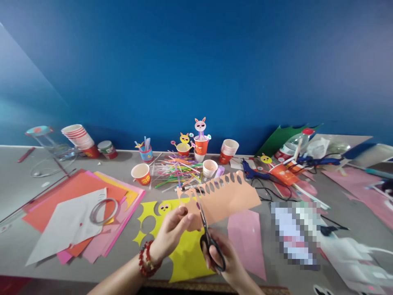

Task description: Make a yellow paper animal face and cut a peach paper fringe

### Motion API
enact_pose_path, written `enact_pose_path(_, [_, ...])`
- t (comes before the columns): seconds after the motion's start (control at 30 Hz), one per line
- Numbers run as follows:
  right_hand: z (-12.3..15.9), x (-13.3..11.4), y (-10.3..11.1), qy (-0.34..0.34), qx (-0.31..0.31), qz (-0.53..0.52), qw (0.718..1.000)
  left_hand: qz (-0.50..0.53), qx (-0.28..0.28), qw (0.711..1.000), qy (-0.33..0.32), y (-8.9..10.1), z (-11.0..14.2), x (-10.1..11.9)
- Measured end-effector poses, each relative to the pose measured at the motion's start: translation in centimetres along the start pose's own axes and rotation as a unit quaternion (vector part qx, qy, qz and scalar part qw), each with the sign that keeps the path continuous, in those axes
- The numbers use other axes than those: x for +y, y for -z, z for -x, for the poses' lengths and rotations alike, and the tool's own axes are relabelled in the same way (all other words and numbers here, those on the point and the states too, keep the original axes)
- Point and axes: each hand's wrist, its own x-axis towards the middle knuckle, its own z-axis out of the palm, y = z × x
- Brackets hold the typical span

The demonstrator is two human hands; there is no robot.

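Note:
My left hand (174, 231), with a red bead bracelet (146, 259) on its wrist, pinches the lower left part of an orange paper sheet (231, 198). Leaf-shaped holes run along the sheet's upper edge. Black-handled scissors (205, 219) are in my right hand (225, 250), their blades pointing up across the orange paper. Beneath both hands lies a yellow sheet (187, 256) with round cut-outs, and a small yellow face piece (164, 208) rests on it. A pink sheet (247, 241) lies to the right, partly under the orange one.
Colored paper sheets (76, 184) with a tape roll (103, 211) lie left. Behind are loose straws (175, 170), paper cups (141, 174) and a rabbit-faced cup figure (201, 143). Glue guns (253, 170), cables, a bottle (294, 145) and a power strip (353, 258) crowd the right.

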Motion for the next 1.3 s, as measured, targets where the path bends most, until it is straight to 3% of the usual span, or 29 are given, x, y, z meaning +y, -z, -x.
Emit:
enact_pose_path(0.13, [0.1, -0.2, 0.0, -0.038, 0.005, -0.004, 0.999, -0.003, -0.022, 0.999, -0.028, 0.1, -0.3, 0.9])
enact_pose_path(0.4, [0.3, -0.9, -0.4, -0.068, 0.026, 0.009, 0.997, -0.036, -0.077, 0.996, -0.001, 0.5, -0.4, 1.9])
enact_pose_path(1.1, [-0.4, -0.8, -0.6, -0.010, 0.058, 0.062, 0.996, -0.031, -0.062, 0.997, 0.014, 0.6, -0.3, 1.8])
enact_pose_path(1.3, [-0.5, -0.5, -0.6, 0.003, 0.068, 0.065, 0.996, -0.090, -0.032, 0.995, -0.038, 0.2, -0.3, 2.5])
